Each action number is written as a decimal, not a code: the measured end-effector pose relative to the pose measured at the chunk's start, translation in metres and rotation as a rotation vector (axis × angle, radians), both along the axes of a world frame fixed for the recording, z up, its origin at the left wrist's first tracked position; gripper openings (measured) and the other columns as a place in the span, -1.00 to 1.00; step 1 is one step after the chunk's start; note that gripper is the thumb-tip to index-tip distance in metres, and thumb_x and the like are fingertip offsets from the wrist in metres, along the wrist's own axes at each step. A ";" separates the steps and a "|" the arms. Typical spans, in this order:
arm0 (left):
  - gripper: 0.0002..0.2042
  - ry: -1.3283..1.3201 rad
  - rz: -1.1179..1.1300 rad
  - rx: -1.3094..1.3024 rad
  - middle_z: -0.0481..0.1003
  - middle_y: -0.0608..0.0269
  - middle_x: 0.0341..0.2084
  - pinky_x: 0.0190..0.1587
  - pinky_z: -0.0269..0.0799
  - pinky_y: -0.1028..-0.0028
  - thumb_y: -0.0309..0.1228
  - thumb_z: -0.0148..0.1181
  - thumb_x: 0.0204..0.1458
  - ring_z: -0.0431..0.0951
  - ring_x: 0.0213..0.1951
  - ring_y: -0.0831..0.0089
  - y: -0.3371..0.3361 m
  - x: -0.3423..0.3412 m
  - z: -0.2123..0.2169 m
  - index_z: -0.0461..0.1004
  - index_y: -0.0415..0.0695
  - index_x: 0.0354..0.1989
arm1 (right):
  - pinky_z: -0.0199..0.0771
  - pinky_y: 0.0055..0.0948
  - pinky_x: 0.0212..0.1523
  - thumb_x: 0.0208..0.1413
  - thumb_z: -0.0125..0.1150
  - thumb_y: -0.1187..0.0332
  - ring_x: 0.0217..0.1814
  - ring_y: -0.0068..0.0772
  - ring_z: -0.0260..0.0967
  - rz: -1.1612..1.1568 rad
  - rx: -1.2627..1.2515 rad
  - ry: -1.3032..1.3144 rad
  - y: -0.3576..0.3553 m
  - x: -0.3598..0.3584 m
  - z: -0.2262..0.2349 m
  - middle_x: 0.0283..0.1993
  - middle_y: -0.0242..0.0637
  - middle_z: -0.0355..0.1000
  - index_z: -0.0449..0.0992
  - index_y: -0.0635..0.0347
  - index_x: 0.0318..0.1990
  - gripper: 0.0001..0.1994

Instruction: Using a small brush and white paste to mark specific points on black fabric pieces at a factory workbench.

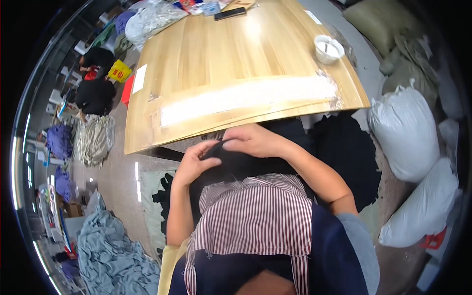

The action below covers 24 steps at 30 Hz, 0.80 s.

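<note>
A piece of black fabric lies across my lap, just short of the table's near edge. My left hand is closed on its left part, with the thumb on top and the fingers curled round the edge. My right hand pinches the upper edge of the same fabric, its fingertips close to those of the left. Beneath the hands is my red-and-white striped apron. Further black cloth lies in a heap on the right, beyond my forearm. What the fabric is made up into cannot be told.
The wooden table stands ahead, bearing a white bowl, a dark phone and plastic-wrapped goods. White sacks line the right. Grey-blue cloth is piled on the left floor. Two people work far left.
</note>
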<state>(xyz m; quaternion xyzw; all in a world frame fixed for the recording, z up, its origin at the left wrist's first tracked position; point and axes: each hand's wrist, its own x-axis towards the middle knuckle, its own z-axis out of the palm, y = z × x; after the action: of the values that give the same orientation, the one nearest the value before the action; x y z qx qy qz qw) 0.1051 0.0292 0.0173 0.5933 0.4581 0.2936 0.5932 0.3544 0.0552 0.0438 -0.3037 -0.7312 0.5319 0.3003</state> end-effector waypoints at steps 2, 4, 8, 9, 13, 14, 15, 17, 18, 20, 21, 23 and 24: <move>-0.85 -0.034 0.150 0.037 0.56 0.40 -0.42 -0.20 0.44 0.59 -0.64 0.25 -0.01 0.50 -0.34 0.65 0.006 0.006 -0.008 0.60 -0.26 -0.25 | 0.37 -0.51 -0.23 0.21 0.18 0.30 -0.34 -0.57 0.33 -0.123 -0.033 -0.051 0.010 0.016 -0.009 -0.40 -0.33 0.47 0.52 0.29 -0.19 -0.79; -0.81 -0.015 0.175 -0.002 0.55 0.40 -0.38 -0.16 0.45 0.59 -0.67 0.26 -0.06 0.51 -0.32 0.63 0.015 -0.004 0.002 0.59 -0.25 -0.23 | 0.40 -0.47 -0.25 0.15 0.24 0.29 -0.37 -0.47 0.37 -0.088 -0.001 -0.245 0.009 0.043 -0.019 -0.39 -0.25 0.48 0.51 0.25 -0.17 -0.78; -0.72 -0.040 0.300 -0.094 0.54 0.33 -0.36 -0.13 0.46 0.59 -0.75 0.29 -0.20 0.53 -0.27 0.58 0.042 -0.061 0.030 0.43 -0.14 -0.34 | 0.45 -0.13 -0.15 -0.01 0.33 0.23 -0.20 0.12 0.46 0.008 0.142 -0.832 -0.003 0.113 -0.022 -0.32 -0.02 0.52 0.53 0.20 -0.17 -0.70; -0.73 -0.180 0.297 -0.128 0.55 0.30 -0.36 -0.17 0.49 0.56 -0.75 0.29 -0.20 0.55 -0.30 0.55 0.050 -0.079 0.033 0.44 -0.15 -0.33 | 0.46 -0.20 -0.16 0.00 0.33 0.27 -0.24 0.06 0.47 -0.033 0.077 -0.827 -0.001 0.133 -0.013 -0.32 -0.02 0.51 0.54 0.22 -0.19 -0.73; -0.80 -0.211 0.255 -0.123 0.56 0.29 -0.26 -0.11 0.47 0.55 -0.63 0.24 -0.05 0.54 -0.20 0.53 0.098 -0.123 0.021 0.50 -0.21 -0.21 | 0.44 -0.61 -0.22 0.08 0.26 0.52 -0.29 -0.66 0.42 -0.409 -0.408 -0.087 0.023 0.185 0.013 -0.32 -0.47 0.51 0.55 0.29 -0.27 -0.92; -0.77 -0.277 0.197 -0.153 0.56 0.29 -0.24 -0.10 0.46 0.57 -0.62 0.23 -0.03 0.54 -0.18 0.55 0.107 -0.125 0.011 0.52 -0.23 -0.16 | 0.41 -0.66 -0.27 0.11 0.24 0.52 -0.32 -0.73 0.39 -0.458 -0.402 0.099 0.033 0.186 0.009 -0.35 -0.48 0.50 0.55 0.28 -0.23 -0.91; -0.75 -0.277 0.198 -0.224 0.57 0.30 -0.23 -0.17 0.49 0.58 -0.60 0.20 0.03 0.55 -0.21 0.57 0.115 -0.125 0.001 0.51 -0.24 -0.08 | 0.39 -0.67 -0.29 0.11 0.24 0.52 -0.33 -0.75 0.37 -0.540 -0.373 0.100 0.047 0.183 0.000 -0.37 -0.50 0.49 0.55 0.28 -0.23 -0.91; -0.73 -0.158 0.357 -0.252 0.58 0.30 -0.25 -0.26 0.52 0.59 -0.60 0.18 0.07 0.58 -0.27 0.56 0.127 -0.120 -0.019 0.50 -0.25 -0.02 | 0.33 -0.70 -0.33 0.12 0.26 0.49 -0.38 -0.77 0.32 -0.737 -0.263 -0.018 0.073 0.169 -0.028 -0.41 -0.54 0.45 0.55 0.27 -0.25 -0.93; -0.75 -0.161 0.452 -0.234 0.59 0.30 -0.29 -0.33 0.53 0.57 -0.58 0.17 0.10 0.59 -0.34 0.54 0.131 -0.117 -0.026 0.49 -0.25 -0.03 | 0.32 -0.70 -0.34 0.12 0.27 0.48 -0.38 -0.77 0.31 -0.696 -0.182 -0.042 0.082 0.162 -0.041 -0.42 -0.55 0.43 0.55 0.28 -0.27 -0.92; -0.76 -0.173 0.571 -0.163 0.59 0.26 -0.29 -0.32 0.54 0.55 -0.57 0.18 0.10 0.60 -0.34 0.52 0.139 -0.114 -0.036 0.49 -0.25 -0.03 | 0.34 -0.63 -0.34 0.10 0.31 0.41 -0.40 -0.71 0.35 -0.763 -0.107 -0.208 0.094 0.153 -0.062 -0.45 -0.50 0.48 0.57 0.28 -0.32 -0.88; -0.77 -0.132 0.619 -0.173 0.60 0.21 -0.27 -0.26 0.55 0.50 -0.52 0.17 0.15 0.61 -0.30 0.47 0.143 -0.113 -0.037 0.49 -0.25 -0.03 | 0.34 -0.63 -0.34 0.10 0.31 0.41 -0.40 -0.71 0.35 -0.746 -0.088 -0.177 0.098 0.149 -0.069 -0.45 -0.50 0.48 0.57 0.28 -0.32 -0.88; -0.78 -0.221 0.629 -0.223 0.60 0.20 -0.26 -0.22 0.55 0.49 -0.49 0.15 0.17 0.62 -0.29 0.46 0.149 -0.113 -0.037 0.49 -0.26 -0.03 | 0.38 -0.56 -0.31 0.08 0.33 0.34 -0.41 -0.61 0.41 -0.905 0.034 -0.375 0.101 0.145 -0.077 -0.45 -0.40 0.53 0.60 0.24 -0.31 -0.85; -0.78 -0.343 0.603 -0.231 0.60 0.19 -0.25 -0.18 0.55 0.47 -0.47 0.13 0.19 0.62 -0.27 0.44 0.151 -0.112 -0.036 0.49 -0.26 -0.02 | 0.41 -0.52 -0.29 0.07 0.34 0.28 -0.40 -0.52 0.45 -0.925 0.042 -0.428 0.102 0.144 -0.077 -0.42 -0.34 0.56 0.61 0.19 -0.30 -0.82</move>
<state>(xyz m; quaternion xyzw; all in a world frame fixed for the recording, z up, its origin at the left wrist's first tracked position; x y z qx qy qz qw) -0.0071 0.1802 -0.0191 0.3028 0.5365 0.4967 0.6114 0.4982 0.1569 -0.0329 -0.6918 -0.5759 0.2545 0.3536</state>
